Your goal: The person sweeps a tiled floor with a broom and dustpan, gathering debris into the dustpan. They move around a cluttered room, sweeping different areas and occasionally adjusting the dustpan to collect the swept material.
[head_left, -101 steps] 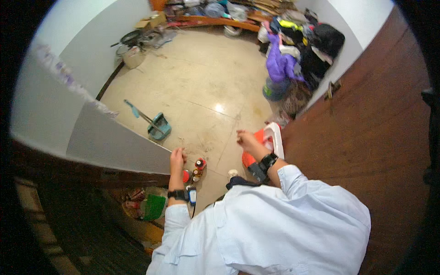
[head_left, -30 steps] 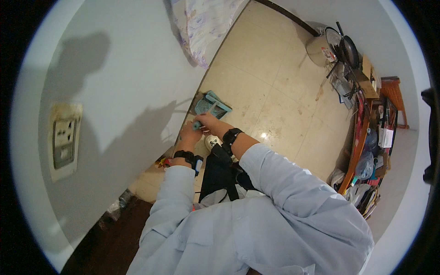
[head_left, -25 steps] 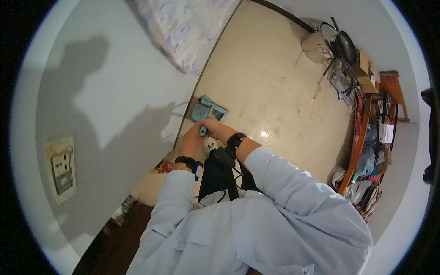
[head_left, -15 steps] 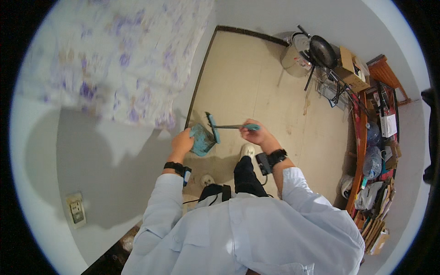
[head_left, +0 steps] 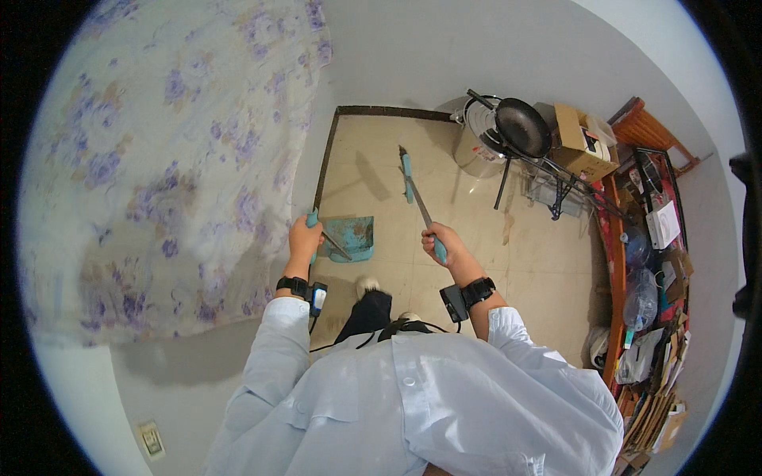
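- I have the left hand (head_left: 303, 236) curled round the teal grip of the dustpan (head_left: 359, 232); I cannot see every finger.
- My right hand (head_left: 443, 240) is clasped about the grip end of the broom (head_left: 421, 204), its fist closed on the handle.
- The dustpan sits by the left edge of the floor (head_left: 476, 293), near the dark baseboard (head_left: 325, 163), just right of the left hand, the nearer of the two.
- From the right hand the broom's long axis runs toward the floor's far edge, leaning left, so its head ends beyond the dustpan and to its right, well apart.
- The relation I'd watch: from that head, the dustpan lies back toward me and left; the head's own length runs roughly along the floor's left edge.
- A shadow (head_left: 371, 176) falls left of the head, so I judge it lifted. Whether the dustpan touches the floor, I cannot tell.
- Near the far edge, right of the head, stands a metal pot (head_left: 476, 159).
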The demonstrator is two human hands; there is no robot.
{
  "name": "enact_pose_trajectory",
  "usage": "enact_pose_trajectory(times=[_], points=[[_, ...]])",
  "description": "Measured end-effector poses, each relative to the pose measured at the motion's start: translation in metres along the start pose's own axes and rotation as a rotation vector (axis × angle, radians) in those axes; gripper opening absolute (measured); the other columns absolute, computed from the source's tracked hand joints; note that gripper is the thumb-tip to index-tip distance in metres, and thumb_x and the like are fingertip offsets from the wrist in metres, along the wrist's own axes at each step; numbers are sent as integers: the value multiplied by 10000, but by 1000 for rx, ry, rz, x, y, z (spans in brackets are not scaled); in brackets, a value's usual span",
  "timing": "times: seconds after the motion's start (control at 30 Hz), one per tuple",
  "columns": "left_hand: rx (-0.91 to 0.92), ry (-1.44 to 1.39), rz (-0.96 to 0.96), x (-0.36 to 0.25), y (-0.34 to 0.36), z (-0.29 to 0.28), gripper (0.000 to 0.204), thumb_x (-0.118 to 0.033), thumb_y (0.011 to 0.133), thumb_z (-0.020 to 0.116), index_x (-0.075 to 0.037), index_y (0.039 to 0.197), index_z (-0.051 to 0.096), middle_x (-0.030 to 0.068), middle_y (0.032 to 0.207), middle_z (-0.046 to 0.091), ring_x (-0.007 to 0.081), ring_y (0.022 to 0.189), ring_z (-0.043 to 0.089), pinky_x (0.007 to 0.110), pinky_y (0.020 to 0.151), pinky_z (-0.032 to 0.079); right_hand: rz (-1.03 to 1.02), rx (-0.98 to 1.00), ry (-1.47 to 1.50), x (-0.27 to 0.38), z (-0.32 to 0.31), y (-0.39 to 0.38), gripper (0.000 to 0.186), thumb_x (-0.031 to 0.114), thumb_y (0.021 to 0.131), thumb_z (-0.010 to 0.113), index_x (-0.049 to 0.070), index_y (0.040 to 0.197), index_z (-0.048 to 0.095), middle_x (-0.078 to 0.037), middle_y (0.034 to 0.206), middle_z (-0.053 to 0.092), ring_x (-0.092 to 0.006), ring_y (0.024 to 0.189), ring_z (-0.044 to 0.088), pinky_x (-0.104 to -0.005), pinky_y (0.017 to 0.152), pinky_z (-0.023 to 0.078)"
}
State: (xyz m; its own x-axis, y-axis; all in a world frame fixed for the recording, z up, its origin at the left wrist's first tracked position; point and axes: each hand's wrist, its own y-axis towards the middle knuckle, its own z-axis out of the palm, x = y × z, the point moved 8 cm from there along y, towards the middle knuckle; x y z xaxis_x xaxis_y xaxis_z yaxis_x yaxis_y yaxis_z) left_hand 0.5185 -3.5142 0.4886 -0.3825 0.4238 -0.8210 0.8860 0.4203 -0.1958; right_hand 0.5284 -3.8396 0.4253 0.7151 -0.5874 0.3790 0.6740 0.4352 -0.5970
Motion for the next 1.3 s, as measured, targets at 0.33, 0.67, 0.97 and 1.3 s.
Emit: enact_pose_trajectory(times=[0.33,0.67,0.97,1.3], points=[[113,-222,7,-73,199,64,326,-120,782,569,70,1038,498,74,633,549,143,501,524,291,462,426,-50,-111,-102,104,58,116,87,67,821,482,7,818,419,-68,706,455,-100,512,430,-190,406,367],[277,-347,-207,-126,342,100,151,-97,773,566,-15,889,514,47,605,490,141,490,467,297,455,383,-94,-160,98,214,68,244,71,40,808,473,20,818,406,-66,709,446,-123,520,448,-244,418,390],[86,-253,-376,-128,425,117,301,-93,766,551,10,1041,484,46,595,488,144,476,469,299,453,388,-24,-368,133,333,12,465,84,99,829,456,38,873,418,-79,755,473,-179,560,465,-308,479,419],[-150,-291,-470,-121,467,97,190,-136,789,575,-12,912,500,39,618,490,130,472,462,269,443,387,-801,358,-2154,273,144,583,284,270,530,759,45,594,597,-183,636,551,-341,664,568,-405,604,440]])
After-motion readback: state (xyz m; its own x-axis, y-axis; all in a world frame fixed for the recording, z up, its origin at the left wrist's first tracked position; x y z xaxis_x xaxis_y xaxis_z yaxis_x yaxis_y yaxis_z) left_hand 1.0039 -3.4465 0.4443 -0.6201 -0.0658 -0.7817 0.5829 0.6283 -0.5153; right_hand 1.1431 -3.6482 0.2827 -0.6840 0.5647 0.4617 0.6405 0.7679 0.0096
